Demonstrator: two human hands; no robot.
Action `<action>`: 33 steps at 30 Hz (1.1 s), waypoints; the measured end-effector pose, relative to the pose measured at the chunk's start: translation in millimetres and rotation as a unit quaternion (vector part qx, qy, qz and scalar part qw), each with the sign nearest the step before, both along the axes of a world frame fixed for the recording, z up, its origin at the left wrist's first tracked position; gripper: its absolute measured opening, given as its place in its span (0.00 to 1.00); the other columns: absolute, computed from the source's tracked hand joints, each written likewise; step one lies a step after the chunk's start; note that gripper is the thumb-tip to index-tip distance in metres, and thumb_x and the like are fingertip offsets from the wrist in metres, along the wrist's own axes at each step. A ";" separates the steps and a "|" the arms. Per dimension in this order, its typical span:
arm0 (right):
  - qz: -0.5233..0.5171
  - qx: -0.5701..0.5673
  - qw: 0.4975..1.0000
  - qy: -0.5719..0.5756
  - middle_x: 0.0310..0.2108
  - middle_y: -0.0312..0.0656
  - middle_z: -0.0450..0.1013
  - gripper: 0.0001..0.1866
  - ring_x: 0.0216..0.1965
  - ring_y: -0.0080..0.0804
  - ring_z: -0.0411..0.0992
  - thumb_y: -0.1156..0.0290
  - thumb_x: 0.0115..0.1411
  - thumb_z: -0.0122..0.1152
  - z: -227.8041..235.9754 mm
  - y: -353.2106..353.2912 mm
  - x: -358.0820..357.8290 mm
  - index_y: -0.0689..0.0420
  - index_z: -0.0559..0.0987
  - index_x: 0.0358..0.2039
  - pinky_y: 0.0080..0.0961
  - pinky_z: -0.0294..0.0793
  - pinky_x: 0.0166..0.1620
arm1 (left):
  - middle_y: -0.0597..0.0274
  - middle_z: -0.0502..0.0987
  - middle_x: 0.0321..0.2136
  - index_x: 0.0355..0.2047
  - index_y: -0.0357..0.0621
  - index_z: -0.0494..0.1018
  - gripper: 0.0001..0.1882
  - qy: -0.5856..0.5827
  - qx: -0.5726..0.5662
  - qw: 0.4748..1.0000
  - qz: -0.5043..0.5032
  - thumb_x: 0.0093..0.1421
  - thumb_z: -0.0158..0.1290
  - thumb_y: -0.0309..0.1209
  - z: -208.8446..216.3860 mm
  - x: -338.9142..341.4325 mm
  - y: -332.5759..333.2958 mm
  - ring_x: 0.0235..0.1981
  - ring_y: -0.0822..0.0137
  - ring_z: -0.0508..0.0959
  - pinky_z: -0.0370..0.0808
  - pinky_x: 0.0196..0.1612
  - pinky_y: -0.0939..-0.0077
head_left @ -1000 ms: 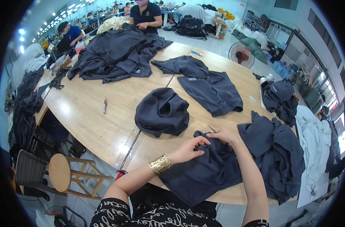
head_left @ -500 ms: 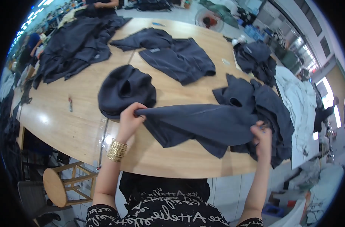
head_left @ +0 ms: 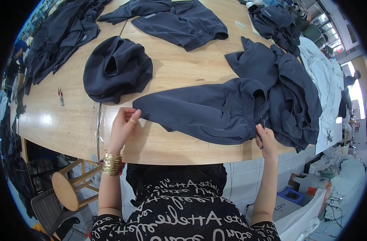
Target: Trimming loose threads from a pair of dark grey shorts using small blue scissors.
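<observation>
1. Garment: dark blue-grey garment with gathered elastic band [head_left: 195, 112], laid sideways on the wooden table [head_left: 183, 154], just in from the near edge. Narrow end toward the table's left edge, gathered band toward the right edge.
2. Left hand [head_left: 125, 122]: thumb and fingers pinching the narrow end. Stacked gold bangles [head_left: 112, 164] on that wrist.
3. Right hand [head_left: 267, 140]: fingers closed round small snips [head_left: 263, 121], pointed end up, right beside the gathered band. Thumb side is at the band's edge; can't tell if it pinches cloth too. Can't tell if the snips' blades are apart.
4. Right end of table: heaped dark garments [head_left: 300, 92], just beyond the gathered band, partly tucked against it. Pale fabric [head_left: 324, 88] lies outboard of the heap.
5. Left of centre: bunched dark garment [head_left: 117, 70] sits behind the left hand, clear of it.
6. Toward the far edge: flat dark garment with gathered hem [head_left: 183, 26]; more dark cloth [head_left: 62, 36] at the far left corner.
7. Near the left edge: small two-pronged tool [head_left: 61, 96] with a red part.
8. Floor, off the near-left edge: round wooden stool [head_left: 65, 191].
</observation>
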State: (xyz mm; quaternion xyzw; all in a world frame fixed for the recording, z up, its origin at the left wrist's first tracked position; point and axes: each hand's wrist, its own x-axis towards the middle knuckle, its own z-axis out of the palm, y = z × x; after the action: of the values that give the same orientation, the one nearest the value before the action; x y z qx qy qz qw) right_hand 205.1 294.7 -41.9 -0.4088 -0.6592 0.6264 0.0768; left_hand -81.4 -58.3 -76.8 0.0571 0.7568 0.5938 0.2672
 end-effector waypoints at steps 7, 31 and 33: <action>-0.024 -0.007 0.998 0.057 0.14 0.22 0.61 0.06 0.11 0.09 0.54 0.69 0.58 0.64 13.8 -10.4 -23.7 0.53 0.76 0.27 0.12 0.49 0.15 | 0.61 0.73 0.29 0.38 0.33 0.71 0.19 0.264 -0.147 0.953 -0.020 0.56 0.62 0.36 -5.9 -12.2 -0.3 0.25 0.71 0.73 0.72 0.31 0.78; -0.245 0.061 0.947 0.197 0.20 0.25 0.70 0.06 0.13 0.08 0.58 0.72 0.58 0.62 35.3 8.9 -32.9 0.56 0.79 0.36 0.10 0.52 0.15 | 0.74 0.66 0.26 0.34 0.43 0.67 0.10 0.100 0.189 0.968 0.129 0.69 0.44 0.36 -22.8 -12.2 51.5 0.29 0.81 0.62 0.62 0.37 0.86; -0.234 0.068 0.948 0.205 0.21 0.25 0.70 0.06 0.14 0.07 0.58 0.71 0.58 0.63 32.6 8.8 -33.1 0.56 0.80 0.35 0.10 0.51 0.15 | 0.74 0.66 0.26 0.34 0.43 0.67 0.11 0.116 0.175 0.969 0.128 0.69 0.45 0.36 -22.8 -11.0 46.6 0.29 0.82 0.62 0.62 0.37 0.86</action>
State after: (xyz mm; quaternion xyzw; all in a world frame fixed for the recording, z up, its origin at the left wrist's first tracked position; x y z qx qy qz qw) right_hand 172.0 303.5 -9.3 -0.4081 -0.5558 0.6150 0.3826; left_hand -92.5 -11.8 -99.6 0.0743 0.6680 0.7355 0.0855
